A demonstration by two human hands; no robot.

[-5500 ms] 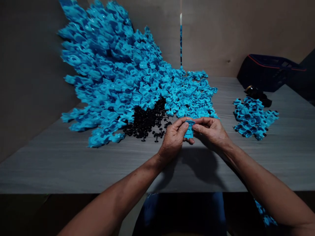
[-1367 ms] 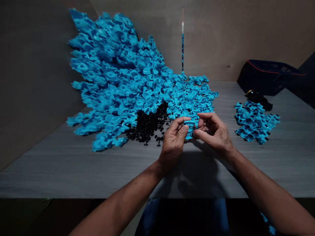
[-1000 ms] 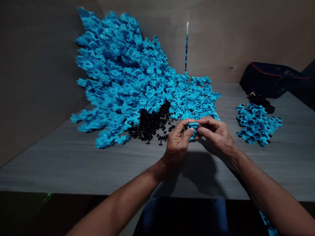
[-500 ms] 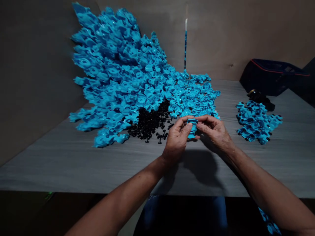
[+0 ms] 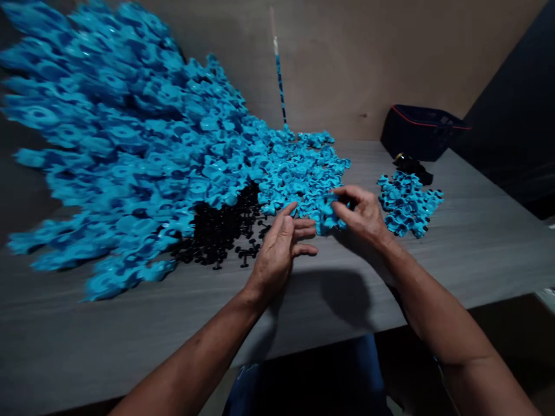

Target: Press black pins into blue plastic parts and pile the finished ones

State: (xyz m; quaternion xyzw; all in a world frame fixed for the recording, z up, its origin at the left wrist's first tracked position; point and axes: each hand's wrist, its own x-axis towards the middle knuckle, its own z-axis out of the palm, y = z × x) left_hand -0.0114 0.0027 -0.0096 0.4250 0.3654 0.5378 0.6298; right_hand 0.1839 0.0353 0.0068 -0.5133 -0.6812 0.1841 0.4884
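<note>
My right hand (image 5: 359, 212) pinches a small blue plastic piece (image 5: 330, 211) between thumb and fingers, just above the front of the blue heap. The piece blends with those behind it, so its outline is hard to make out. Beside it on the left, my left hand (image 5: 284, 242) is held with its fingers stretched out and nothing in them. Small black dumbbell-shaped axles (image 5: 217, 222) lie in a pile left of that hand. A large heap of blue plastic pieces (image 5: 173, 144) rises behind them.
Blue pieces with black ends (image 5: 410, 205) form a smaller group to the right. Behind them sit a dark object with a gold-coloured ring (image 5: 411, 166) and a dark basket with a red rim line (image 5: 418, 136). A wooden wall (image 5: 338, 69) bounds the grey table (image 5: 173, 329).
My left hand has let go of the blue piece and opened, moving apart from the right hand. The right hand keeps a blue piece. The view has swung to the right.
</note>
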